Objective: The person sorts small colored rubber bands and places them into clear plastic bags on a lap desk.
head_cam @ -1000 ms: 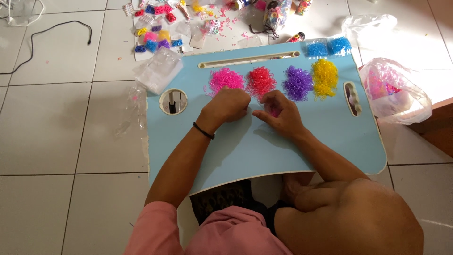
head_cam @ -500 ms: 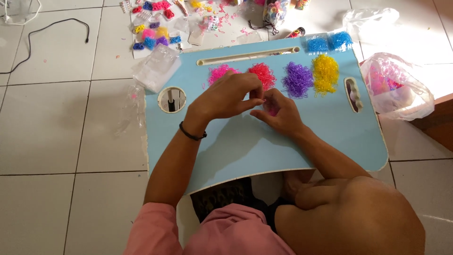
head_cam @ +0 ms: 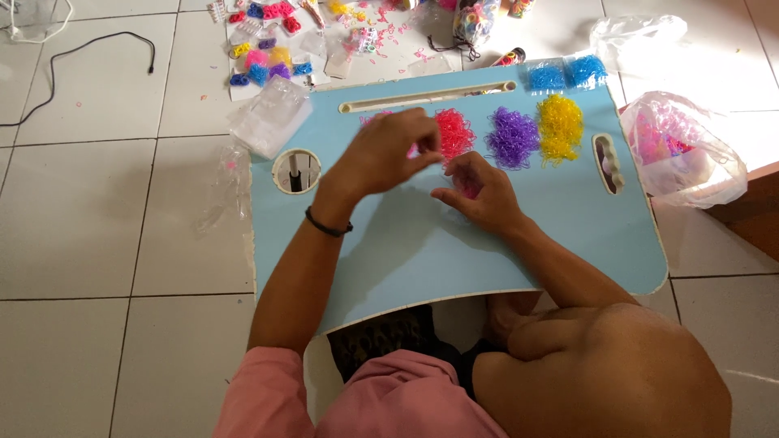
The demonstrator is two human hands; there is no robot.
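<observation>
Head view: a light blue lap desk (head_cam: 422, 251) is seen from above, set on a white tiled floor (head_cam: 105, 211), with the person's lap under its near edge.
Left hand: the left hand (head_cam: 389, 154) is held over the far middle of the desk, fingers curled narrow with the tips pinched together; whether a band is gripped cannot be told. A dark band is worn at the wrist.
Right hand: the right hand (head_cam: 479, 191) is rested on the desk just beside the left one, fingers bent narrow over a small pink clump (head_cam: 469, 191) that is partly hidden under them.
Piles: a red pile of small loops (head_cam: 454, 131), a purple pile (head_cam: 511, 138) and a yellow pile (head_cam: 560, 126) are laid in a row near the far edge; a pink pile (head_cam: 375, 120) is mostly covered by the left hand.
Desk edges: a long slot (head_cam: 430, 97) is cut along the far edge, a round hole (head_cam: 296, 170) near the left edge and a handle cut-out (head_cam: 608, 162) near the right edge.
Open room: the near half of the desk is bare blue surface, on both sides of the forearms.
Floor around: a clear plastic box (head_cam: 268, 122) is touching the far left corner, a plastic bag (head_cam: 682, 146) lies just beside the right edge, and small coloured packets (head_cam: 268, 57) are scattered beyond the far edge. A black cable (head_cam: 81, 57) lies well apart at far left.
</observation>
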